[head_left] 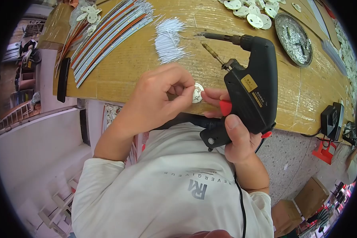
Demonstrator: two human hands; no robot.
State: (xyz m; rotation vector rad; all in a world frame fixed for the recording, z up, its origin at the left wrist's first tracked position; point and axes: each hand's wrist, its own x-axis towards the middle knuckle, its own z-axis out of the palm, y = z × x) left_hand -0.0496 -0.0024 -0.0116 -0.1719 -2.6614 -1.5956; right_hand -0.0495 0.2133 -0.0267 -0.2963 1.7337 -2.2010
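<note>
A small white round plastic disc point(197, 95) is pinched between the thumb and fingers of my left hand point(156, 95), just over the table's near edge. My right hand point(242, 139) grips a black soldering gun point(258, 83) with a red trigger. Its dark tip and a brass-coloured tube point left over the table, above and apart from the disc. Fingertips of my right hand reach past the trigger to the disc's right side. What my left fingers press on the disc's face is too small to make out.
Short white wires point(170, 41) lie piled beyond my left hand. LED strips point(111, 39) fan out at the far left, near a black bar point(63, 79). More white discs point(256, 20) and a round metal dish point(292, 39) sit far right. A black device point(331, 119) stands at the right edge.
</note>
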